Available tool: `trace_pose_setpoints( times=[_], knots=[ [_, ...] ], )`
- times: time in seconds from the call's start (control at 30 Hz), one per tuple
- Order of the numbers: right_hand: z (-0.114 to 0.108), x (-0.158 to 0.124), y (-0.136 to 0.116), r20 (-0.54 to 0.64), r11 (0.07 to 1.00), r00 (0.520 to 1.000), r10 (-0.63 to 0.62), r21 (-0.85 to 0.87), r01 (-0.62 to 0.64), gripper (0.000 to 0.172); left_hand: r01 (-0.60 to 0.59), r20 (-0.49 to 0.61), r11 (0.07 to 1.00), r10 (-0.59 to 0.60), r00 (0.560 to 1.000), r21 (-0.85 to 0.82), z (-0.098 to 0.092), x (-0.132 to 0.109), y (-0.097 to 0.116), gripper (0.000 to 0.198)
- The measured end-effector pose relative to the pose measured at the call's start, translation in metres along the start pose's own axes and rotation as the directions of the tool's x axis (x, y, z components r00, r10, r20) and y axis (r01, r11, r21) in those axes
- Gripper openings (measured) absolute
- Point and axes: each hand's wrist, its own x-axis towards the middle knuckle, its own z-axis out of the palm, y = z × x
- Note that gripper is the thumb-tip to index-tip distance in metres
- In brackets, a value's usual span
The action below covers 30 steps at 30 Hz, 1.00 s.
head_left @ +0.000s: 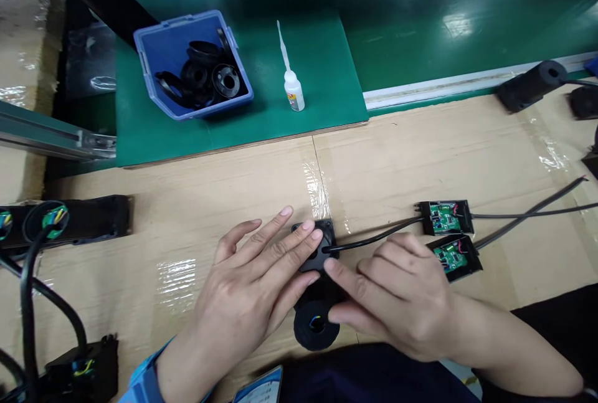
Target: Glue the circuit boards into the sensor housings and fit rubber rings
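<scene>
A black housing [316, 325] with a round opening and coloured wires inside lies on the cardboard near the bottom centre. My left hand [261, 269] rests its spread fingers on a flat black plate [322, 258] at the housing's upper end. My right hand [392, 294] touches the plate's right edge with the index fingertip, its thumb near the round opening and the other fingers curled. From the plate a black cable [374, 240] runs right to a small black case with a green circuit board [445, 218]. A second board case [455, 256] lies just below it.
A blue bin [159, 88] of black round parts and a white dropper bottle [294, 93] stand on the green board [327, 104]. Black housings with thick cables [103, 219] lie at left. Another black housing [530, 85] is at upper right.
</scene>
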Motion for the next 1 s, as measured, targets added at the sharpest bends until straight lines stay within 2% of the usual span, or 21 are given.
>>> trace_pose_setpoints(
  times=[0.07, 0.23, 0.3, 0.37, 0.43, 0.5, 0.57, 0.63, 0.73, 0.87, 0.93, 1.0],
  knots=[
    [0.004, -0.001, -0.005, 0.059, 1.0, 0.998, -0.021, -0.014, 0.021, 0.039, -0.012, 0.003, 1.0, 0.012, 1.0, 0.021, -0.001, 0.0, -0.001, 0.039],
    [0.009, 0.002, -0.011, 0.13, 0.995, 0.99, 0.053, -0.089, -0.041, 0.031, -0.011, 0.016, 0.999, 0.011, 1.0, 0.033, 0.001, -0.003, -0.005, 0.042],
    [0.009, 0.003, -0.013, 0.14, 0.993, 0.989, 0.055, -0.109, -0.04, 0.031, 0.015, -0.031, 1.0, -0.015, 0.999, -0.017, 0.005, -0.002, -0.004, 0.039],
    [0.009, 0.002, -0.013, 0.136, 0.993, 0.989, 0.053, -0.109, -0.039, 0.029, 0.097, -0.074, 0.984, -0.109, 0.991, -0.151, 0.012, 0.002, -0.001, 0.033],
    [0.01, 0.0, -0.013, 0.13, 0.993, 0.99, 0.056, -0.11, -0.041, 0.028, 0.223, -0.023, 0.906, -0.247, 0.969, -0.359, 0.019, 0.009, 0.002, 0.029],
    [0.012, -0.002, -0.013, 0.114, 0.991, 0.992, 0.055, -0.128, -0.04, 0.027, 0.346, 0.113, 0.765, -0.342, 0.933, -0.543, 0.027, 0.017, 0.003, 0.029],
    [0.014, -0.004, -0.013, 0.083, 0.988, 0.996, 0.042, -0.149, -0.029, 0.027, 0.403, 0.184, 0.624, -0.387, 0.904, -0.67, 0.033, 0.023, 0.003, 0.025],
    [0.015, -0.005, -0.014, 0.045, 0.986, 0.999, 0.021, -0.167, -0.013, 0.027, 0.417, 0.191, 0.531, -0.428, 0.883, -0.738, 0.037, 0.027, 0.004, 0.022],
    [0.016, -0.005, -0.016, 0.016, 0.981, 1.0, 0.003, -0.192, 0.0, 0.03, 0.426, 0.176, 0.492, -0.475, 0.862, -0.76, 0.04, 0.029, 0.007, 0.021],
    [0.013, -0.003, -0.015, 0.071, 0.981, 0.997, 0.025, -0.192, -0.011, 0.027, 0.44, 0.181, 0.464, -0.502, 0.846, -0.769, 0.042, 0.028, 0.008, 0.022],
    [0.012, -0.001, -0.013, 0.111, 0.985, 0.992, 0.054, -0.168, -0.035, 0.025, 0.436, 0.211, 0.446, -0.468, 0.858, -0.781, 0.04, 0.026, 0.003, 0.024],
    [0.012, -0.001, -0.011, 0.133, 0.989, 0.988, 0.075, -0.134, -0.057, 0.025, 0.412, 0.245, 0.456, -0.382, 0.891, -0.789, 0.037, 0.024, -0.004, 0.029]
  ],
)
